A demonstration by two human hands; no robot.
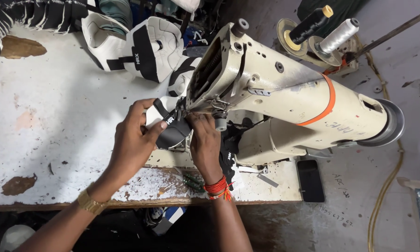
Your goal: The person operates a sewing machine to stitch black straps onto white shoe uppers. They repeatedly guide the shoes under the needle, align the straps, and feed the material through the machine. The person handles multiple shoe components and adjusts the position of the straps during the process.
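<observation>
Both hands, left hand (pixel 134 140) and right hand (pixel 204 142), grip the black-and-white shoe upper (pixel 169 126) near the table's front edge; keep it flat under the sewing machine (pixel 275 93) head, fingers off the needle.

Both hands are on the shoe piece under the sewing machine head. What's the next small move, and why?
Probably nudge the shoe piece a little further under the machine head. The left hand pinches its near edge and the right hand presses beside the needle area, so it looks held for stitching; the needle itself is hidden.
</observation>
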